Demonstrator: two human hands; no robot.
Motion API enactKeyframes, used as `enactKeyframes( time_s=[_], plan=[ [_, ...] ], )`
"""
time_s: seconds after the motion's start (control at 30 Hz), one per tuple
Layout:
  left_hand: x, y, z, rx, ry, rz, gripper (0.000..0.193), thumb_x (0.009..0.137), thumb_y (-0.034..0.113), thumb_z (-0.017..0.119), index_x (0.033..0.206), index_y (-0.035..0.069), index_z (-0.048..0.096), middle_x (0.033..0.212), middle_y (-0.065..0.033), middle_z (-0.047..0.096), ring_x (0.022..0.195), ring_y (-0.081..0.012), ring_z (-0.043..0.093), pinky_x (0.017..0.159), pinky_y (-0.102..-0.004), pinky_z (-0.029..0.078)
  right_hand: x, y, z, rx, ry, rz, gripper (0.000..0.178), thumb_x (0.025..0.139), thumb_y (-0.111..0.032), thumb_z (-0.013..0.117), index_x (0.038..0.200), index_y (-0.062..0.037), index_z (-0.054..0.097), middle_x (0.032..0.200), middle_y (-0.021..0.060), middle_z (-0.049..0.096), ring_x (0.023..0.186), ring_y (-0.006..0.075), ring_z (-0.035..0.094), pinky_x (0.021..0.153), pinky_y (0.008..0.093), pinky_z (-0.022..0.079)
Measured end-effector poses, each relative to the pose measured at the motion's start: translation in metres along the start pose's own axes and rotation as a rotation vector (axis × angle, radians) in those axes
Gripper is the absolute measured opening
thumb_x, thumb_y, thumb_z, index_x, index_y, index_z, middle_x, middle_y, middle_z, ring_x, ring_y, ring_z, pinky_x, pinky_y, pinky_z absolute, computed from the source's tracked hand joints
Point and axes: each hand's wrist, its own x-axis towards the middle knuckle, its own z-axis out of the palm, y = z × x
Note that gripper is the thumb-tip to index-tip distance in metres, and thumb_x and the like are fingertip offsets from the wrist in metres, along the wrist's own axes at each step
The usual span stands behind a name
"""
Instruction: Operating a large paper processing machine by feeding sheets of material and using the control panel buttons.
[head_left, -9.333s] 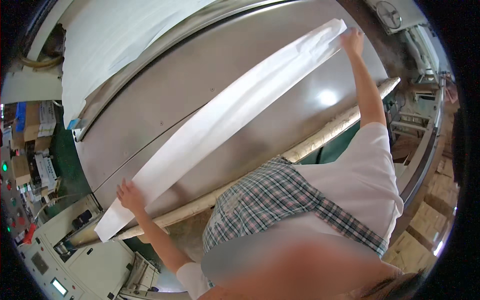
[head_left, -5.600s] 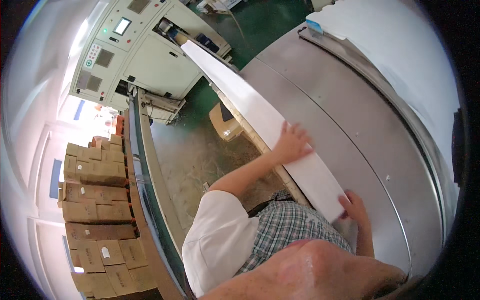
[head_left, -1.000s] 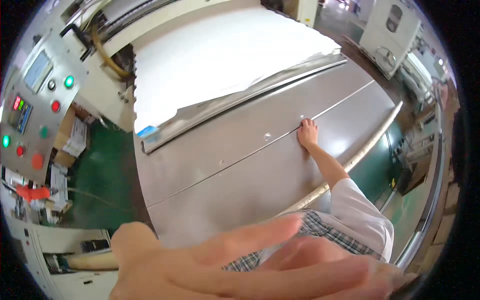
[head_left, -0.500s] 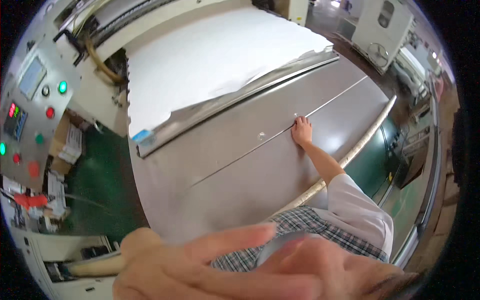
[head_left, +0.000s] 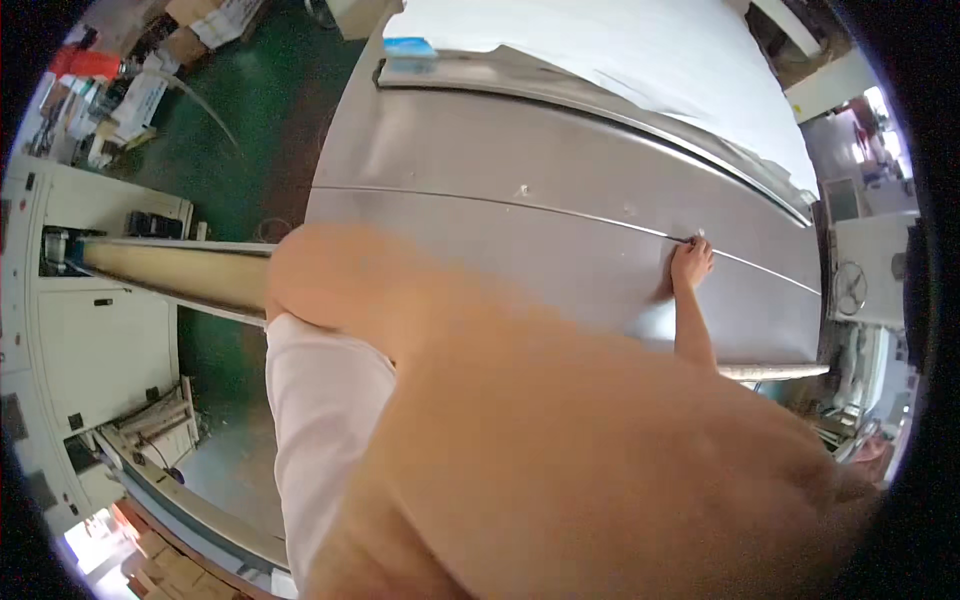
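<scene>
The right hand (head_left: 690,265) lies flat at three o'clock on the steel table (head_left: 520,230), fingers (head_left: 700,243) spread on its seam, holding nothing. The left arm (head_left: 560,420) blurs against the lens, so I cannot tell its grip. White paper (head_left: 620,50) lies at twelve o'clock. This looks like a bracing pause, and reaching the paper would mean leaning across.

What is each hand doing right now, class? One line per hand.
Left hand: blurred, close against the camera; state cannot be told.
Right hand: open, resting flat on the grey metal table, holding nothing.
</scene>
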Motion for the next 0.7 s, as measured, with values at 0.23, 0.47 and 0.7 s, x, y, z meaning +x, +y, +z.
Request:
enactKeyframes(
  time_s=[0.23, 0.47, 0.7],
  plan=[
    [-0.001, -0.011, -0.002, -0.134, 0.002, 0.056, 0.055, 0.091, 0.045, 0.031, 0.125, 0.002, 0.034, 0.128, -0.0214, 0.038, 0.121, -0.0304, 0.034, 0.099, -0.0433, 0.027, -0.004, -0.009, 0.006, -0.018, -0.031, 0.013, 0.021, 0.074, -0.020, 0.051, 0.093, -0.0121, 0.054, 0.101, 0.0069, 0.053, 0.098, 0.0281, 0.047, 0.082, 0.0437, 0.038],
    [0.009, -0.033, 0.003, -0.292, -0.018, 0.136, 0.054, 0.091, 0.044, 0.032, 0.128, 0.005, 0.032, 0.129, -0.0197, 0.037, 0.122, -0.0300, 0.032, 0.100, -0.0428, 0.026, -0.003, -0.009, -0.005, 0.017, -0.096, 0.054, 0.021, 0.075, -0.019, 0.049, 0.094, -0.0104, 0.053, 0.101, 0.0073, 0.053, 0.100, 0.0267, 0.047, 0.081, 0.0413, 0.038],
    [0.026, -0.050, 0.000, -0.425, -0.053, 0.215, 0.053, 0.091, 0.043, 0.033, 0.130, 0.007, 0.030, 0.131, -0.0179, 0.036, 0.123, -0.0295, 0.031, 0.101, -0.0423, 0.025, -0.002, -0.012, -0.005, 0.013, -0.037, 0.109, 0.018, 0.076, -0.016, 0.051, 0.093, -0.0103, 0.052, 0.101, 0.0080, 0.051, 0.100, 0.0272, 0.046, 0.082, 0.0419, 0.038]
  ],
)
